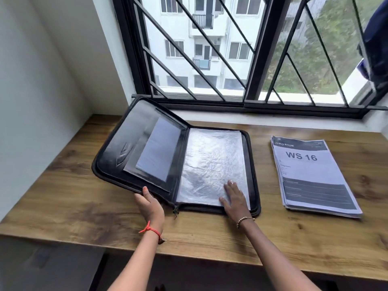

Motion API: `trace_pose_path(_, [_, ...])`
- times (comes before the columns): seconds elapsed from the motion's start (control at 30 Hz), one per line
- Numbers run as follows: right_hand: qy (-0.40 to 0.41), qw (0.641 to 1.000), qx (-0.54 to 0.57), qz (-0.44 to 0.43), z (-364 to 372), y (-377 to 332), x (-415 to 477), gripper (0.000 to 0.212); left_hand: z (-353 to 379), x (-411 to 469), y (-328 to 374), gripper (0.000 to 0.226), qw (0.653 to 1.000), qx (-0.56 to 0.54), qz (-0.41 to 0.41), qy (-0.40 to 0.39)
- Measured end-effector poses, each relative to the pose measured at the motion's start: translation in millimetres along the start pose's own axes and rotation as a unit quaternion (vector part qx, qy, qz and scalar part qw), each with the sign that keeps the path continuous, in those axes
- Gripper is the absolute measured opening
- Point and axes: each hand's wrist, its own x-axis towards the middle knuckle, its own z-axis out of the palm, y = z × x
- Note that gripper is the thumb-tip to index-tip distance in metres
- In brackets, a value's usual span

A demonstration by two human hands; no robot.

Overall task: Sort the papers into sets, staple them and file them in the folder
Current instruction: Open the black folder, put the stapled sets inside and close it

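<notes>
A black zip folder [117,156] lies open on the wooden table [69,196], its left cover raised off the surface. My left hand [150,204] grips the near edge of that raised cover, thumb on top. Clear plastic sleeves [212,162] fill the folder's right half, and my right hand [235,198] rests flat on them near the front edge, fingers straight. A stack of printed papers [310,175], the top sheet reading "WS 16", lies to the right of the folder, apart from both hands. No stapler is in view.
A window with a black metal grille [210,49] runs along the table's far side above a white sill [273,120]. A white wall [42,80] closes the left end. Dark blue cloth [375,43] hangs at the upper right.
</notes>
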Motion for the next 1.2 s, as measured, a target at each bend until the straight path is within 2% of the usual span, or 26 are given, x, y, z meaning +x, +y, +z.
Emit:
trace_pose_path(0.17, [0.001,1.0,-0.009,-0.003,0.4,-0.4,-0.7,0.056,-4.7,12.7,-11.4,0.039,0.997,0.016,-0.068,0.008])
trace_pose_path(0.23, [0.0,1.0,-0.011,-0.005,-0.2,-0.3,-1.0,0.056,1.3,30.2,-48.1,0.051,0.995,0.046,-0.083,0.008])
trace_pose_path(0.27, [-0.001,1.0,-0.012,-0.007,-0.5,-0.5,-1.5,0.057,-0.1,27.1,-44.2,0.057,0.993,0.071,-0.097,0.007])
trace_pose_path(0.4, [-0.005,1.0,-0.009,-0.012,-2.5,-1.7,-2.9,0.057,-6.2,1.5,1.2,0.039,0.986,0.115,-0.121,0.019])
trace_pose_path(0.47, [-0.008,1.0,-0.006,-0.012,-3.2,-2.1,-2.9,0.057,-4.5,-0.9,-1.0,0.047,0.984,0.125,-0.123,0.023])
trace_pose_path(0.6, [-0.013,1.0,-0.01,-0.012,-3.9,-1.9,-3.5,0.058,-6.1,-1.3,-2.2,0.069,0.981,0.174,-0.085,0.027])
trace_pose_path(0.67, [-0.017,1.0,-0.009,-0.013,-4.5,-1.9,-3.6,0.059,-5.5,-4.1,-0.6,0.069,0.978,0.201,-0.055,0.022])
trace_pose_path(0.77, [-0.028,1.0,-0.006,-0.013,-5.6,-2.6,-3.4,0.059,-0.6,-11.9,2.3,0.061,0.973,0.227,0.033,0.001])
trace_pose_path(0.93, [-0.045,0.997,-0.06,-0.031,-14.2,-0.6,-6.8,0.062,18.3,-30.4,7.9,0.058,0.95,0.267,0.148,-0.063])
trace_pose_path(1.1, [-0.062,0.996,-0.064,-0.027,-25.6,1.2,-7.2,0.06,39.5,-48.9,13.9,0.061,0.931,0.271,0.211,-0.125])
trace_pose_path(1.2, [-0.059,0.998,-0.016,0.007,-39.2,-0.1,-4.5,0.056,52.0,-58.1,20.2,0.066,0.924,0.26,0.237,-0.153])
